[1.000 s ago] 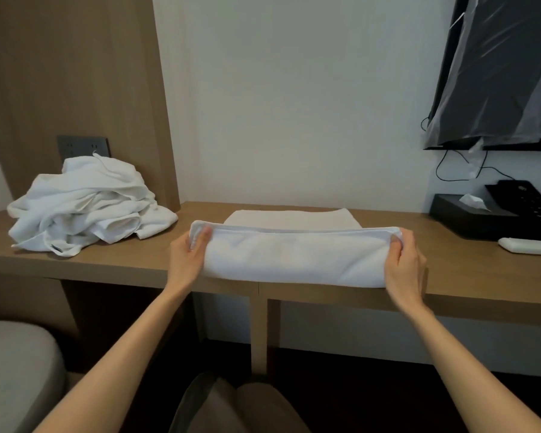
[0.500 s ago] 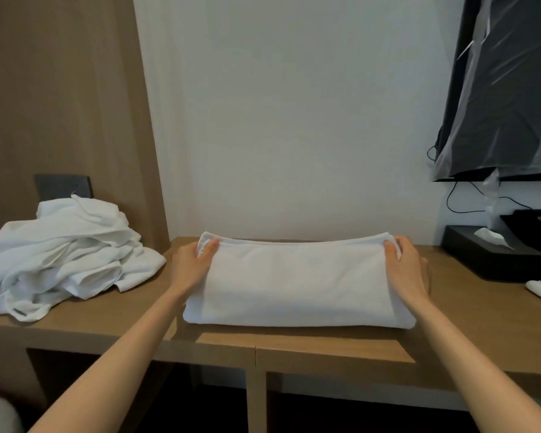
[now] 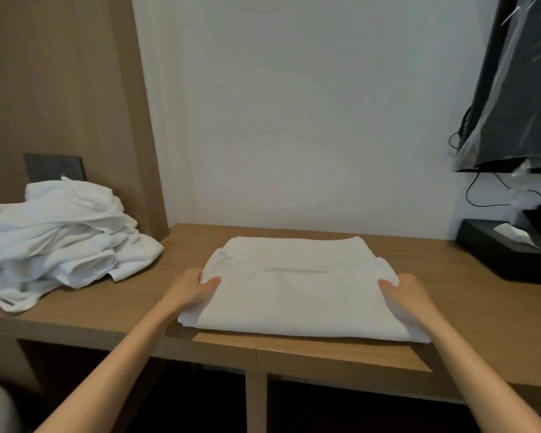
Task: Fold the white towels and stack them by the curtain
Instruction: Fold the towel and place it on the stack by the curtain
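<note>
On the surface (image 3: pixel 144 295) a folded towel (image 3: pixel 297 289) lies midway along the front edge, a towel heap (image 3: pixel 60 242) at the left end, a tissue box (image 3: pixel 506 254) at the right.

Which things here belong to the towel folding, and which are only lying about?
For the job: folded towel, gripped at its ends by left hand and right hand; pile of unfolded towels.
Lying about: black tissue box; plastic-wrapped television; wall socket.

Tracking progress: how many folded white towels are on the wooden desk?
1 visible: the flat folded white towel centred on the wooden desk, gripped by left hand and right hand. Another may hide beneath; the crumpled white towel pile at left is unfolded.
</note>
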A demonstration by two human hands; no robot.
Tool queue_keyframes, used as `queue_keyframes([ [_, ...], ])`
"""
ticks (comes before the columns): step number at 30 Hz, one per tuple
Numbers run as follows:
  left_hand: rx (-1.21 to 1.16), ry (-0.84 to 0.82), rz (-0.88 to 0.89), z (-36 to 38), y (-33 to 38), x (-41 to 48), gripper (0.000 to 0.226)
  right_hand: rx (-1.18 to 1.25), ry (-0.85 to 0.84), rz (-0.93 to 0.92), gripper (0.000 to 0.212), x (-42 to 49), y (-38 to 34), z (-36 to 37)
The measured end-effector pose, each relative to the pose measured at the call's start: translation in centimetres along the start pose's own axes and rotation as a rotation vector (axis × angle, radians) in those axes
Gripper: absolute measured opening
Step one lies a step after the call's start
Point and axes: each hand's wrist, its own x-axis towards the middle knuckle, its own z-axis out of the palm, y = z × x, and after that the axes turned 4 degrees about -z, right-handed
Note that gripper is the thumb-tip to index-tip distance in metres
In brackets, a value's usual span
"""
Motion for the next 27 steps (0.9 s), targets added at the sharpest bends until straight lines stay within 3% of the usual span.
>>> queue_keyframes([
  [4,-0.140,0.058,0.097,0.6,0.1,-1.2,0.019,-0.022,0.092,-0.075,0.029,-0.9,-0.2,0.2],
  [9,-0.243,0.177,0.136,0.3,0.9,-0.8,0.026,0.026,0.188,-0.110,0.030,-0.2,-0.5,-0.9],
  [11,-0.175,0.180,0.119,0.5,1.1,-0.2,0.022,-0.012,0.167,-0.078,0.031,0.3,-0.6,-0.9],
  [14,-0.077,0.126,0.023,1.2,0.1,0.4,0.036,-0.188,0.075,0.007,0.032,0.2,0.3,-0.2],
  [19,0.009,0.190,-0.036,1.6,-0.7,0.6,0.042,-0.342,0.107,-0.016,0.029,0.0,0.5,0.0],
  [24,-0.005,0.204,0.064,1.0,-0.6,0.5,0.038,-0.119,0.161,-0.126,0.023,0.1,0.3,-0.6],
  [27,-0.069,0.210,0.057,1.0,-0.6,0.7,0.040,-0.124,0.165,-0.122,0.024,0.5,-0.2,-0.9],
])
